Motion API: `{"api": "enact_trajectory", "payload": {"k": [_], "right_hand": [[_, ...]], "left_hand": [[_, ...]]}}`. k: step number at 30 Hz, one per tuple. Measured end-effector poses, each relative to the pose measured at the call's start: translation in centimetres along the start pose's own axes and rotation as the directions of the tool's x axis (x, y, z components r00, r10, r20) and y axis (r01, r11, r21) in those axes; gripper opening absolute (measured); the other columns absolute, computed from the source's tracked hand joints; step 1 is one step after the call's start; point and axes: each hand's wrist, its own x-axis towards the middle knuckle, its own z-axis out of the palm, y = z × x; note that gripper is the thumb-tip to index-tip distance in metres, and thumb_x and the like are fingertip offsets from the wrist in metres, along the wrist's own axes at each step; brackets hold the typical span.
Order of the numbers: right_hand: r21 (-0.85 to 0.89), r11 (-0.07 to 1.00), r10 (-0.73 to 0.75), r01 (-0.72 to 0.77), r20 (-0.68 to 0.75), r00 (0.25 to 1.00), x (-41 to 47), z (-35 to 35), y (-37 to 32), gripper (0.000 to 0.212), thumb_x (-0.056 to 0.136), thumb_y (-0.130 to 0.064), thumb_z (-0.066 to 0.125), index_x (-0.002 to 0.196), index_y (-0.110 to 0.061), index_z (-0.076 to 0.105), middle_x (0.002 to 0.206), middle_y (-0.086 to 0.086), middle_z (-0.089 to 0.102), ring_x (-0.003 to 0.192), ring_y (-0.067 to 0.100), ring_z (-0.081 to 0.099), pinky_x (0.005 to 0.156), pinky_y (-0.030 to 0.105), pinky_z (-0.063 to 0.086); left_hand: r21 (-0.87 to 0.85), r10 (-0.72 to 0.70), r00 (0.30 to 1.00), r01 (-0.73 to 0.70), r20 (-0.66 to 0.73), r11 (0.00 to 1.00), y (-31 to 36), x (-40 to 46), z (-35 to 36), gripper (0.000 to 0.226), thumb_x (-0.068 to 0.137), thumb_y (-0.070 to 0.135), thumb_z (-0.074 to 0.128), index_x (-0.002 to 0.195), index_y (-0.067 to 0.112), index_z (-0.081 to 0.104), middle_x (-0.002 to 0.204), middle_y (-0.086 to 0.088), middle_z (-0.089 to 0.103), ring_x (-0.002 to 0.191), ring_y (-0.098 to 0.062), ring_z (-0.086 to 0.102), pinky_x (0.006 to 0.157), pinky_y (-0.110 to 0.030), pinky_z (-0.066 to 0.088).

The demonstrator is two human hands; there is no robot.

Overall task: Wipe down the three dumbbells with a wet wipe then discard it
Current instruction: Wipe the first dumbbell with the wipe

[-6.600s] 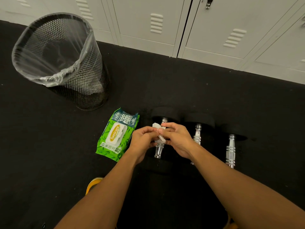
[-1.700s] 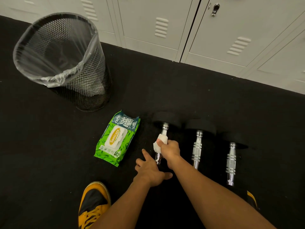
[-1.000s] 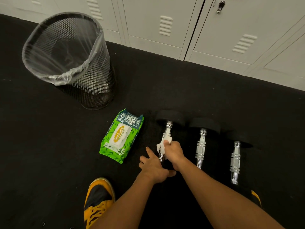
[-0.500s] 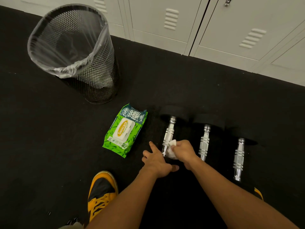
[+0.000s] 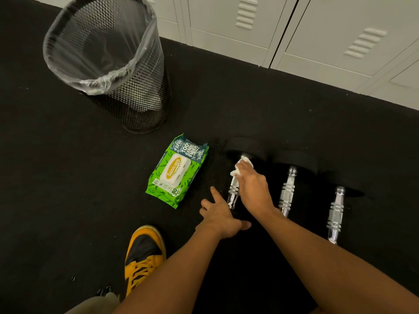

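Note:
Three dumbbells with chrome handles and black heads lie side by side on the black floor: the left dumbbell (image 5: pixel 233 193), the middle dumbbell (image 5: pixel 287 193) and the right dumbbell (image 5: pixel 335 214). My right hand (image 5: pixel 254 189) presses a crumpled white wet wipe (image 5: pixel 241 165) against the far end of the left dumbbell's handle, close to its far head. My left hand (image 5: pixel 218 215) rests with spread fingers on the near end of that dumbbell, whose near head is hidden in the dark under it.
A green pack of wipes (image 5: pixel 178 171) lies left of the dumbbells. A black mesh bin (image 5: pixel 127 87) with a clear liner stands at the far left. White lockers (image 5: pixel 294 30) line the back. My yellow and black shoe (image 5: pixel 144 252) is near the bottom.
My right hand has slid the wipe along the left dumbbell's handle, from its near part up to its far end. The left hand stays on the near end.

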Motion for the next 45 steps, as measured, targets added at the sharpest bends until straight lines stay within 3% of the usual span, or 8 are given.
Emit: {"api": "enact_trajectory", "payload": {"k": [4, 11, 20, 25, 29, 36, 41, 45], "right_hand": [[-0.207, 0.963, -0.116, 0.172, 0.256, 0.96, -0.4, 0.3, 0.2, 0.046, 0.095, -0.007, 0.056, 0.141, -0.01, 0.048, 0.153, 0.003, 0.038, 0.15, 0.02, 0.017, 0.109, 0.038, 0.043], [-0.14, 0.958, -0.152, 0.251, 0.494, 0.856, -1.7, -0.5, -0.2, 0.033, 0.094, -0.012, 0.057, 0.124, -0.024, 0.064, 0.138, -0.002, 0.053, 0.14, 0.021, 0.036, 0.106, 0.04, 0.042], [0.111, 0.994, -0.088, 0.024, 0.618, 0.781, -1.3, -2.9, 0.6, 0.021, 0.097, -0.024, 0.058, 0.102, -0.014, 0.075, 0.111, 0.003, 0.072, 0.097, 0.014, 0.066, 0.087, 0.033, 0.052], [0.388, 0.872, 0.106, -0.299, 0.446, 0.889, 0.4, -3.3, 1.2, 0.025, 0.097, -0.024, 0.06, 0.09, -0.004, 0.074, 0.075, 0.009, 0.066, 0.067, 0.018, 0.056, 0.068, 0.037, 0.043], [0.115, 0.993, -0.042, 0.023, 0.164, 0.986, 3.1, -5.0, -0.5, 0.021, 0.1, -0.02, 0.052, 0.108, -0.012, 0.07, 0.08, -0.001, 0.066, 0.073, 0.007, 0.059, 0.071, 0.028, 0.046], [-0.418, 0.739, -0.322, 0.529, 0.47, 0.822, 3.1, -1.3, 0.1, 0.025, 0.096, -0.024, 0.053, 0.112, -0.01, 0.067, 0.113, 0.005, 0.065, 0.119, 0.024, 0.05, 0.107, 0.038, 0.036], [-0.386, 0.629, -0.295, 0.675, 0.684, 0.667, 1.7, -0.2, -1.7, 0.03, 0.095, -0.024, 0.045, 0.09, -0.007, 0.069, 0.089, 0.008, 0.068, 0.09, 0.027, 0.059, 0.101, 0.043, 0.035], [-0.241, 0.814, -0.138, 0.528, 0.803, 0.58, 2.1, -0.3, -3.1, 0.026, 0.097, -0.02, 0.043, 0.076, -0.01, 0.056, 0.083, 0.008, 0.062, 0.077, 0.024, 0.054, 0.085, 0.04, 0.046]], "left_hand": [[0.007, 0.004, 1.0, -0.004, -0.018, 1.0, 0.1, 0.1, 0.3, 0.146, 0.06, 0.049, 0.088, 0.147, 0.024, -0.028, 0.151, -0.02, 0.006, 0.142, -0.039, 0.012, 0.11, -0.056, 0.03], [-0.009, 0.017, 0.999, -0.017, -0.038, 1.0, -0.1, 0.1, 0.4, 0.145, 0.06, 0.044, 0.088, 0.148, 0.028, -0.025, 0.147, -0.017, 0.013, 0.139, -0.039, 0.018, 0.109, -0.054, 0.032], [-0.239, 0.096, 0.97, -0.15, -0.225, 0.959, -2.3, -0.5, 2.0, 0.151, 0.042, 0.056, 0.089, 0.146, 0.044, -0.019, 0.147, -0.006, 0.021, 0.137, -0.028, 0.029, 0.106, -0.051, 0.038], [-0.298, 0.062, 0.963, -0.141, -0.261, 0.944, -2.2, -0.9, 2.6, 0.151, 0.047, 0.052, 0.092, 0.149, 0.035, -0.018, 0.155, -0.009, 0.013, 0.142, -0.03, 0.02, 0.111, -0.047, 0.031], [-0.281, 0.043, 0.972, -0.108, -0.23, 0.953, -1.6, -0.9, 2.7, 0.15, 0.051, 0.051, 0.091, 0.15, 0.03, -0.019, 0.155, -0.012, 0.012, 0.143, -0.03, 0.016, 0.112, -0.045, 0.028], [-0.221, 0.038, 0.984, -0.077, -0.174, 0.972, -2.0, -0.7, 1.8, 0.152, 0.05, 0.056, 0.089, 0.149, 0.026, -0.022, 0.158, -0.014, 0.01, 0.144, -0.032, 0.016, 0.113, -0.051, 0.029], [-0.204, 0.047, 0.983, -0.083, -0.176, 0.976, -2.0, -0.6, 1.9, 0.153, 0.048, 0.058, 0.089, 0.149, 0.026, -0.021, 0.156, -0.012, 0.014, 0.143, -0.031, 0.019, 0.112, -0.052, 0.03], [-0.19, 0.054, 0.982, -0.088, -0.18, 0.978, -2.1, -0.6, 2.0, 0.152, 0.048, 0.059, 0.088, 0.149, 0.027, -0.022, 0.154, -0.01, 0.016, 0.142, -0.03, 0.022, 0.11, -0.054, 0.032]]}}
